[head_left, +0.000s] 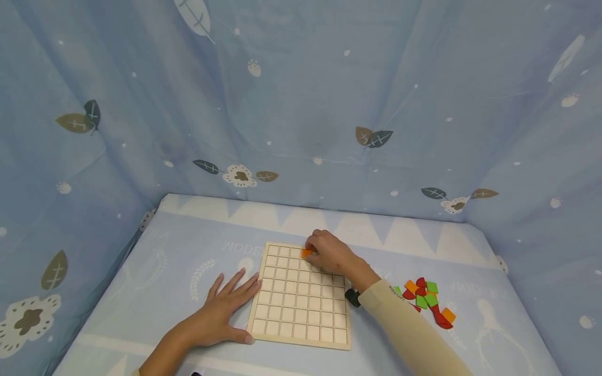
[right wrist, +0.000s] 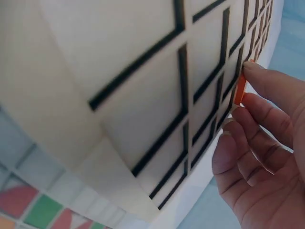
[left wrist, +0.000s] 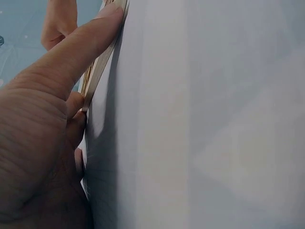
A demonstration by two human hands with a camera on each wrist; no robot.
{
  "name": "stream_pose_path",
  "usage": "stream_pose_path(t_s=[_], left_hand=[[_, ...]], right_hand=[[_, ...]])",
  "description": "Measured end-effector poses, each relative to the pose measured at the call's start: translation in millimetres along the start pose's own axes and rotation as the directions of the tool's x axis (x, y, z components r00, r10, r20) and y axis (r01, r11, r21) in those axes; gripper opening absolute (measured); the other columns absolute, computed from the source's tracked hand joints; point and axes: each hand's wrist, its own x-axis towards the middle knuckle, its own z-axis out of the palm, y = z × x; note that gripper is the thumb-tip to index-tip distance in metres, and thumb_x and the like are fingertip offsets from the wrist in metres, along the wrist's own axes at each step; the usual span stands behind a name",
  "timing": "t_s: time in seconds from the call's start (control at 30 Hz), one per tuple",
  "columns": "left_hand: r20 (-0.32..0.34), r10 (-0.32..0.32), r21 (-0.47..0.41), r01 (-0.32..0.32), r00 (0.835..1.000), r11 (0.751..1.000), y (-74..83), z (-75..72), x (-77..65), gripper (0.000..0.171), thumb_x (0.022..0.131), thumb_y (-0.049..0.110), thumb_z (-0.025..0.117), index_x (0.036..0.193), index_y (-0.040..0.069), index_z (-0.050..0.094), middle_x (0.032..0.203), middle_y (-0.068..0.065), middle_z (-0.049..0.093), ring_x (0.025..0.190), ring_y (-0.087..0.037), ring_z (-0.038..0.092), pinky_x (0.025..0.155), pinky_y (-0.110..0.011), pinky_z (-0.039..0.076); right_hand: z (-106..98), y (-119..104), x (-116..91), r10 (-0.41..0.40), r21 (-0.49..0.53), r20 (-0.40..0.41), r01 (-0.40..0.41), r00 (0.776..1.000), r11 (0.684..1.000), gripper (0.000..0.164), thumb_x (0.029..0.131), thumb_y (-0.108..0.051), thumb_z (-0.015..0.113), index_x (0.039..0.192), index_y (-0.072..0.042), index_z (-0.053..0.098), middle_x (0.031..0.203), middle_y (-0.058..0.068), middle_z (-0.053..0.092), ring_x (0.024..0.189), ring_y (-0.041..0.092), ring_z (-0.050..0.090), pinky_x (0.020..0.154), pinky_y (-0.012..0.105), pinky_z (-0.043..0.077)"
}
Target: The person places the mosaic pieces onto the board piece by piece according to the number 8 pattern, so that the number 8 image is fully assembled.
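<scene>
A pale wooden grid board (head_left: 296,301) with square recesses lies on the table. At its far edge my right hand (head_left: 331,254) pinches an orange square tile (head_left: 306,253) between thumb and forefinger, over a cell of the top row. The right wrist view shows the same orange tile (right wrist: 241,89) at the thumb tip, its other fingers loosely bent. My left hand (head_left: 221,313) rests at the board's left side with fingers spread, the thumb at the near left corner. In the left wrist view the thumb (left wrist: 76,57) lies against the board's edge (left wrist: 99,71).
Right of the board lies a loose pile of red, green and orange pieces (head_left: 425,297), squares and rounded shapes, partly behind my right forearm. A small black object (head_left: 352,297) shows beside my right wrist. Blue patterned cloth (head_left: 301,104) hangs around the table.
</scene>
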Motion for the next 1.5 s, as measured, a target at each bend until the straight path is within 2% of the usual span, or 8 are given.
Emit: stream_pose_path(t_s=[0.23,0.4,0.57,0.67,1.0,1.2,1.4,1.5], left_hand=[[-0.003,0.003,-0.003,-0.003,1.000,1.000,0.2,-0.5,1.3,0.115,0.075,0.065,0.083,0.165,0.015,0.033,0.173,-0.003,0.023,0.159,-0.043,0.004,0.117,-0.070,-0.013],[-0.001,0.008,-0.002,-0.008,1.000,1.000,0.0,0.6,0.4,0.115,0.075,0.066,0.082,0.166,0.015,0.033,0.173,-0.003,0.023,0.159,-0.044,0.004,0.117,-0.071,-0.013],[0.001,0.001,0.012,-0.001,1.000,1.000,-1.5,2.3,-0.7,0.115,0.075,0.070,0.080,0.166,0.017,0.033,0.173,-0.002,0.023,0.159,-0.042,0.004,0.117,-0.071,-0.012],[0.003,-0.009,0.018,0.009,1.000,1.000,-2.5,3.3,-0.9,0.115,0.075,0.071,0.080,0.166,0.018,0.032,0.173,-0.001,0.022,0.159,-0.041,0.004,0.118,-0.070,-0.012],[0.008,-0.014,0.023,0.014,1.000,1.000,-1.6,2.5,1.6,0.116,0.074,0.071,0.080,0.166,0.020,0.032,0.173,0.001,0.022,0.160,-0.040,0.003,0.118,-0.069,-0.012],[0.000,-0.025,0.013,0.025,1.000,1.000,0.5,1.4,0.0,0.116,0.074,0.072,0.080,0.166,0.020,0.033,0.173,0.001,0.022,0.160,-0.039,0.004,0.118,-0.069,-0.012],[0.000,-0.026,0.004,0.026,1.000,1.000,1.5,1.5,1.0,0.115,0.074,0.071,0.080,0.166,0.021,0.033,0.173,0.001,0.022,0.160,-0.040,0.004,0.118,-0.069,-0.012],[0.005,-0.026,0.008,0.026,1.000,1.000,2.2,1.3,1.7,0.115,0.073,0.071,0.080,0.166,0.022,0.033,0.173,0.001,0.022,0.160,-0.040,0.003,0.118,-0.069,-0.012]], right_hand=[[-0.4,0.6,-1.2,0.011,-0.008,-0.008,-0.011,1.000,1.000,0.025,0.097,-0.027,0.078,0.114,-0.010,0.074,0.106,0.000,0.062,0.099,0.018,0.057,0.087,0.037,0.053],[-5.1,0.0,-16.4,0.030,0.007,-0.013,-0.030,0.999,1.000,0.036,0.099,-0.030,0.076,0.125,-0.006,0.071,0.118,0.006,0.066,0.112,0.024,0.063,0.097,0.041,0.054],[-13.6,2.9,-47.2,0.025,0.034,-0.065,-0.023,0.998,0.999,0.040,0.100,-0.028,0.074,0.131,-0.002,0.069,0.125,0.009,0.068,0.115,0.027,0.065,0.096,0.045,0.055],[-18.8,9.5,-67.7,0.029,0.013,-0.095,-0.028,0.995,1.000,0.041,0.100,-0.028,0.073,0.132,-0.002,0.068,0.127,0.009,0.068,0.116,0.026,0.065,0.096,0.045,0.055],[-38.3,39.1,-133.6,0.093,-0.010,-0.167,-0.096,0.982,0.995,0.036,0.101,-0.014,0.071,0.133,0.000,0.067,0.128,0.010,0.068,0.113,0.029,0.067,0.093,0.048,0.057],[-44.1,58.6,-164.2,0.222,-0.052,-0.128,-0.230,0.967,0.972,0.057,0.089,-0.015,0.085,0.140,-0.005,0.063,0.130,0.011,0.067,0.109,0.029,0.068,0.087,0.047,0.059],[-47.1,76.4,-191.3,0.266,-0.078,-0.110,-0.275,0.958,0.958,0.046,0.087,-0.017,0.086,0.128,-0.003,0.070,0.118,0.008,0.068,0.102,0.025,0.066,0.087,0.046,0.060],[-46.3,79.5,-201.0,0.308,-0.064,-0.098,-0.315,0.946,0.947,0.041,0.086,-0.018,0.087,0.122,-0.003,0.073,0.110,0.005,0.068,0.097,0.023,0.064,0.087,0.045,0.060]])
